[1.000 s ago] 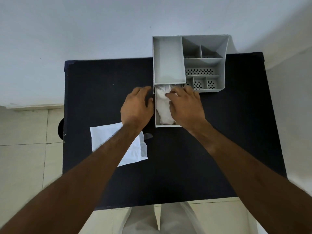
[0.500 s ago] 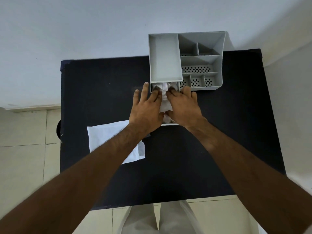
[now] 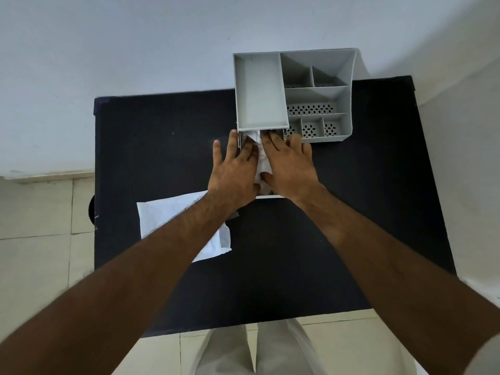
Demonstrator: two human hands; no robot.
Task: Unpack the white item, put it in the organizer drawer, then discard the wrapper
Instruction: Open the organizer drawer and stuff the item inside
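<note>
A grey organizer [image 3: 318, 93] stands at the table's far edge, its drawer [image 3: 270, 196] pulled out toward me. The white item [image 3: 262, 155], crumpled and soft, lies inside the drawer. My left hand [image 3: 234, 173] lies flat on the drawer's left part, fingers spread, two of them outside the left wall. My right hand [image 3: 289, 165] presses flat on the item from the right, fingertips under the organizer's front edge. Both hands hide most of the item and the drawer. The white wrapper [image 3: 173, 216] lies flat at the left, partly under my left forearm.
The black table [image 3: 151, 147] fills the middle of the view. A pale wall stands behind it and beige floor tiles [image 3: 38, 228] show at the left. The organizer's upper compartments hold nothing visible. My light trousers show below the table's near edge.
My left hand has moved from beside the drawer onto the white item, joining my right hand. Both hands now press it flat in the drawer. The wrapper has not moved.
</note>
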